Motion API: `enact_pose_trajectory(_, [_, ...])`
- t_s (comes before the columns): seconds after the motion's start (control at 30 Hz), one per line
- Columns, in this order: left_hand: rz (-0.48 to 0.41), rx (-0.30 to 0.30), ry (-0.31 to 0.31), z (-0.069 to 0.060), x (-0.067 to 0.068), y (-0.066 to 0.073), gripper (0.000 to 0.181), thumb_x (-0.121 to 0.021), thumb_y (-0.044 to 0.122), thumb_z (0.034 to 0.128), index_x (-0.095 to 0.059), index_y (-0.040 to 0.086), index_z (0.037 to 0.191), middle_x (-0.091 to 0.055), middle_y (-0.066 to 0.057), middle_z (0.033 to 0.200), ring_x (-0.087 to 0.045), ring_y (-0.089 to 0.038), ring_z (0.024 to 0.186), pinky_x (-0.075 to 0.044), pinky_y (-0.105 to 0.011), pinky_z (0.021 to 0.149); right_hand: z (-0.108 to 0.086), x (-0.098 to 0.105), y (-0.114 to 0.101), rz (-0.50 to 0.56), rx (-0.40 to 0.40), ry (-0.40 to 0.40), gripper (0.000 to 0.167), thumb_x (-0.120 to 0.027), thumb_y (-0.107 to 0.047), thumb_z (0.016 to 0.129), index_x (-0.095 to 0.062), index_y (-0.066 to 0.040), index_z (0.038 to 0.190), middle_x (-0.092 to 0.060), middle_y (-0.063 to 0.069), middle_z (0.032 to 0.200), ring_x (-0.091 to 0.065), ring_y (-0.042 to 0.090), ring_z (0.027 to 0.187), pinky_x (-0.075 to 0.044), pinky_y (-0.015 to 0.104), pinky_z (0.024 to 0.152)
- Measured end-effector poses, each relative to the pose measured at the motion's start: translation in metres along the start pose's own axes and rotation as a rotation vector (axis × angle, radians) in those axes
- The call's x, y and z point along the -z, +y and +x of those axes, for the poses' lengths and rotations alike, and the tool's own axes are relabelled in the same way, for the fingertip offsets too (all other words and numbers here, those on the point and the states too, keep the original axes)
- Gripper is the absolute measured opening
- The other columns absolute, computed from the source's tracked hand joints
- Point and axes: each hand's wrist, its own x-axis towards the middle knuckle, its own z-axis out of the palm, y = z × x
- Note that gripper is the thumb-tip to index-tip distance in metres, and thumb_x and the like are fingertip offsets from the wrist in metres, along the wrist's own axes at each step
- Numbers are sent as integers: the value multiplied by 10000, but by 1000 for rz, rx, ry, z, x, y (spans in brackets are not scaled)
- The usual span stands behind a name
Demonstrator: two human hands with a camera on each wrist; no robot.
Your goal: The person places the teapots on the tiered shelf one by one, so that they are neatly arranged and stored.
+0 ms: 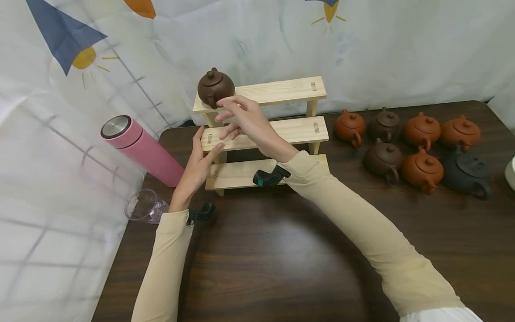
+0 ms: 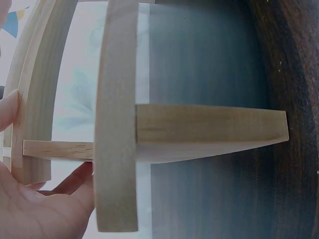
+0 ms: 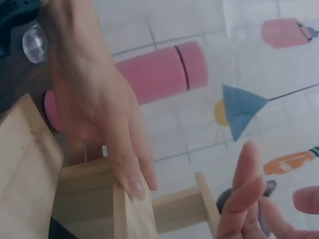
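A three-tier light wooden stand [image 1: 295, 129] carries a dark brown teapot [image 1: 217, 87] at the left end of its top shelf. My left hand [image 1: 193, 174] grips the left end of the middle shelf; the left wrist view shows its thumb and fingers [image 2: 77, 186] around the wood [image 2: 117, 119]. Beside the teapot's near side is my right hand [image 1: 253, 127], fingers loosely bent and spread; in the right wrist view these fingers [image 3: 244, 199] partly cover the teapot [image 3: 222, 200]. Whether a fingertip touches it cannot be told.
A pink bottle [image 1: 154, 156] and a clear cup [image 1: 142, 206] stand left of the stand. On the dark table [image 1: 273, 268], several orange, brown and black teapots [image 1: 422, 167] sit to the right. A white object [image 1: 511, 172] shows at the right edge; a patterned curtain [image 1: 382, 53] hangs behind.
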Motion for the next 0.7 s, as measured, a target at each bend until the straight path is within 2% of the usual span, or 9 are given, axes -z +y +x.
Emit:
enact_pose_trajectory(0.13, [-21,-5,-5,1,0,-1,892,-566,376,1084,64,152,1674,-9,-155,1730,-88,-233,1575,-138,-451,1255,-35,17,-2,-96,11,-34,327,-460,-202,1134,-583,-55,1399,-665,179,1177,-703,249,742,-546,333,715])
enact_pose_trajectory(0.3, [-48,-19,-5,1,0,-1,890,-575,351,1083,59,151,1675,19,-132,1737,-43,-188,1579,-115,-415,1261,-84,39,-2,-275,69,-111,232,-496,-103,1097,-612,-19,1279,-656,158,1069,-672,358,750,-516,344,683])
enact_pose_trajectory(0.5, [-44,-42,7,0,2,-3,886,-571,335,1083,61,139,1673,40,-119,1739,-7,-182,1583,-75,-410,1264,-137,69,5,-464,45,-196,117,-533,-94,1095,-635,-66,1145,-653,98,979,-645,280,720,-504,359,697])
enact_pose_trajectory(0.6, [-41,-51,5,1,1,-4,887,-571,335,1082,59,130,1673,40,-132,1739,-1,-186,1584,-62,-409,1264,-161,91,14,-593,5,-191,103,-549,-102,1095,-649,-98,1122,-656,38,922,-639,254,710,-517,343,685])
enact_pose_trajectory(0.7, [-41,-50,-8,3,-2,-4,889,-570,343,1082,62,139,1673,38,-133,1739,1,-185,1584,-58,-410,1264,-185,119,29,-698,-41,-175,106,-560,-108,1093,-661,-90,1121,-654,32,900,-620,218,691,-509,321,650])
